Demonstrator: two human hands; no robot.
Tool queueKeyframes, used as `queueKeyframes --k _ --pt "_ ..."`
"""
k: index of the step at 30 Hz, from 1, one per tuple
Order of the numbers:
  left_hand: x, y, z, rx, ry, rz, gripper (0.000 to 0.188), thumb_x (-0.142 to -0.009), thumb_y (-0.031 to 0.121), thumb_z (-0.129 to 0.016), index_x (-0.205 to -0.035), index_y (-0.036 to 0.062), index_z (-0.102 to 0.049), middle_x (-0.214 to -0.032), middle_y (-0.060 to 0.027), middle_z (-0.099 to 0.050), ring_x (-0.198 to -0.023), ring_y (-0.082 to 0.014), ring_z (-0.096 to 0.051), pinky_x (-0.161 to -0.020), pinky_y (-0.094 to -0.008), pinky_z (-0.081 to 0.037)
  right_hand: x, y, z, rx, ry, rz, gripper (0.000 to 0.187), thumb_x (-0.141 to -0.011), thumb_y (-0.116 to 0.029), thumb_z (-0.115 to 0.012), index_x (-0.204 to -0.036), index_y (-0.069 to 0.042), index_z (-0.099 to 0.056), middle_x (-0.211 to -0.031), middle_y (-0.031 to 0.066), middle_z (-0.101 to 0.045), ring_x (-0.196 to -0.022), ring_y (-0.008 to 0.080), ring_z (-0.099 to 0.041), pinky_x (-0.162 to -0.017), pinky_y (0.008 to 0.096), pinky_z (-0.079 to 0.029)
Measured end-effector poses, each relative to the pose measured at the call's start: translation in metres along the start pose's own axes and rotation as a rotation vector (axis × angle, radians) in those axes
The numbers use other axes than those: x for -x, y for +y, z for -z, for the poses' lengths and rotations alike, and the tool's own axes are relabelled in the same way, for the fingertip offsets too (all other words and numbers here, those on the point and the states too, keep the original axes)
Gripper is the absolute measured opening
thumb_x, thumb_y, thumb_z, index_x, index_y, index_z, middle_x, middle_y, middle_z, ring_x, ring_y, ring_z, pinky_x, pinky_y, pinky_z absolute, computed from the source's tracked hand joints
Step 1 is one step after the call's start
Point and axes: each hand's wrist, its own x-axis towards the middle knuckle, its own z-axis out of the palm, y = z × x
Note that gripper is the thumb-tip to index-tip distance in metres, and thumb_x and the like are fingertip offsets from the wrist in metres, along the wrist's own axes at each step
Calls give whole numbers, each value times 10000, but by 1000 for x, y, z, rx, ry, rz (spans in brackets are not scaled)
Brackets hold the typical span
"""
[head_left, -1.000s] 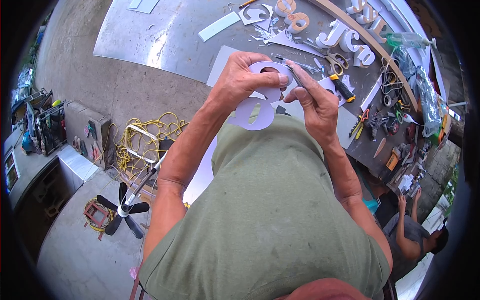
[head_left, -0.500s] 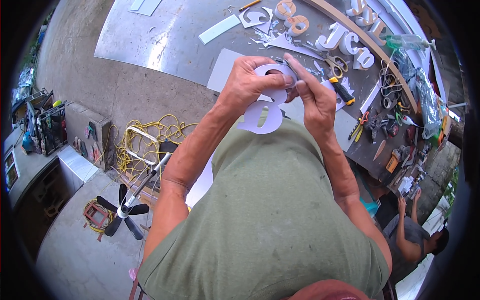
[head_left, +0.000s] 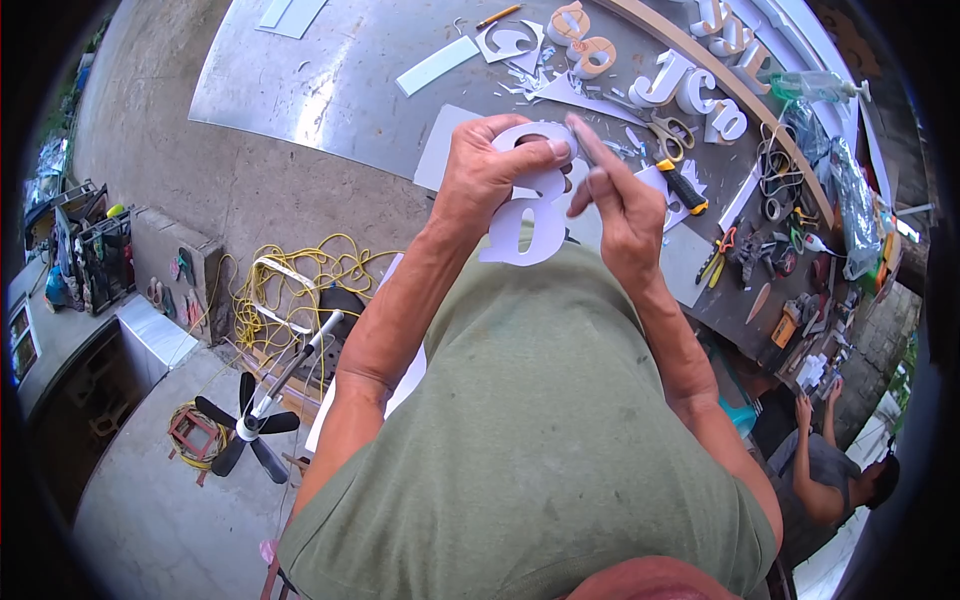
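My left hand [head_left: 475, 175] grips a white flat cut-out character [head_left: 535, 237] with two rounded loops, its thumb pressed on the upper loop. The lower loop hangs free above my green shirt. Close to the cut-out's right edge is my right hand [head_left: 630, 205], its index finger stretched upward and its thumb bent in. A thin greyish thing seems to lie along those fingers, but I cannot make out what it is. Beyond the hands, a white sheet [head_left: 436, 150] lies on the metal table [head_left: 330, 75].
Right of my hands are scissors [head_left: 672, 135], a yellow-black cutter [head_left: 683, 187], pliers [head_left: 716, 255] and white offcuts [head_left: 560, 88]. White raised letters [head_left: 660, 75] stand farther back. A fan [head_left: 247, 427] and yellow cord [head_left: 340, 250] are at left. Another person [head_left: 825, 480] works at lower right.
My right hand has shifted slightly left and down, its fingers spread farther from the upper loop. The cut-out and my left hand have moved a little left.
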Motion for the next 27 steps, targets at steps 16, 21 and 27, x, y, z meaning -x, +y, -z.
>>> queueKeyframes --k 16,21,27 --pt "-6 -14 -5 115 65 -81 214 -841 115 -776 -972 -17 -670 -863 -137 -727 -688 -164 -716 -616 -294 -608 -9 6 6 -198 94 -63 375 -1054 -129 -479 -1415 -56 -549 -701 47 -628 -620 101 -588 -604 274 -513" --pt "-7 -19 -6 118 67 -97 224 -835 75 -770 -1011 -40 -692 -881 -106 -719 -711 -129 -685 -617 -265 -575 -17 6 0 -12 76 -19 379 -1042 -124 -512 -1411 -50 -551 -733 74 -651 -616 113 -595 -591 284 -516" --pt "-10 -19 -12 61 116 -212 201 -838 87 -773 -968 -48 -699 -840 -79 -716 -716 -100 -665 -612 -244 -557 -13 12 -4 200 80 266 426 -1006 -116 -579 -1424 -47 -535 -805 97 -666 -636 128 -590 -620 286 -513"
